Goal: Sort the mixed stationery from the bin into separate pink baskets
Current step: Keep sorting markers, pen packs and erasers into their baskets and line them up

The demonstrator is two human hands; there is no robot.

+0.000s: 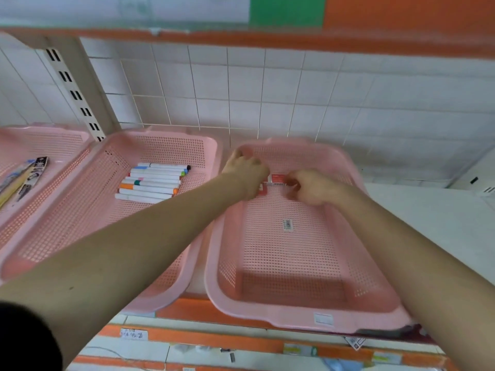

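Three pink mesh baskets stand on the shelf. The right basket (pixel 302 314) holds small red and white packs (pixel 278 179) near its far end. My left hand (pixel 247 174) lies over the left side of these packs with its fingers curled. My right hand (pixel 312 187) pinches the right end of a pack. The middle basket (pixel 80 210) holds a row of several white markers (pixel 152 183) with coloured caps. The left basket (pixel 67 140) holds pencils and flat packs (pixel 24 178). The packs are partly hidden by both hands.
A white tiled wall (pixel 294 97) rises behind the baskets. An orange shelf edge (pixel 241 40) hangs overhead. A slotted shelf upright (pixel 72 92) stands at the back left. White shelf surface (pixel 442 218) lies right of the baskets. Price labels line the orange front strip (pixel 214 341).
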